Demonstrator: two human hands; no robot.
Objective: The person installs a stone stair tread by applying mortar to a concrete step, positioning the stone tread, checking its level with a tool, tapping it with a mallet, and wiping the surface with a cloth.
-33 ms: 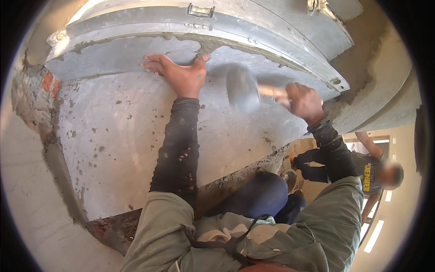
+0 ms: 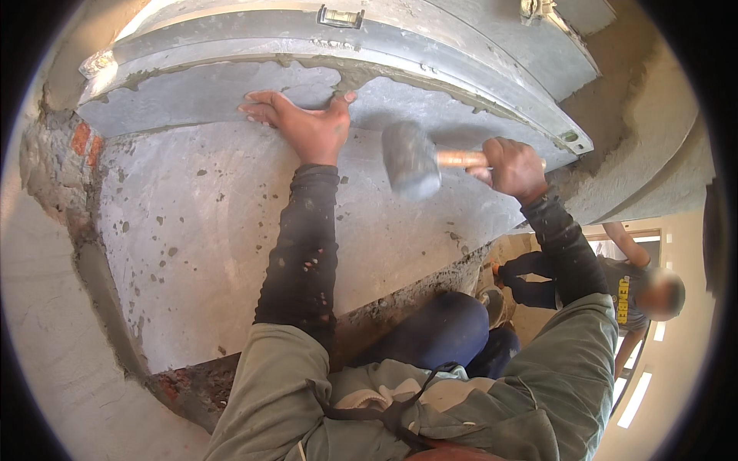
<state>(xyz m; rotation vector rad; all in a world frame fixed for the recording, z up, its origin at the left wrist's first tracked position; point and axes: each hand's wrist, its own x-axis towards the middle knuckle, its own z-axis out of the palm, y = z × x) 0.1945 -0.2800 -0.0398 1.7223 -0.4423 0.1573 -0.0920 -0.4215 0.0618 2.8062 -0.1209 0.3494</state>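
Mallet point(image 2: 411, 160), slightly blurred, is showing over the gray slab point(image 2: 207, 230). Right hand point(image 2: 515, 170) is gripping its wooden handle point(image 2: 460, 158), fingers wrapped. Left hand point(image 2: 311, 129) is resting, fingers spread, against the upright gray panel point(image 2: 184, 96). Metal straightedge point(image 2: 269, 32) with level vial point(image 2: 340, 17) is running along the panel's far edge.

Lettering: yellow block capitals point(image 2: 623, 301) mark the chest of a dark grey shirt point(image 2: 611, 272), worn by a second person point(image 2: 639, 281) at right; the line runs sideways, top to bottom.
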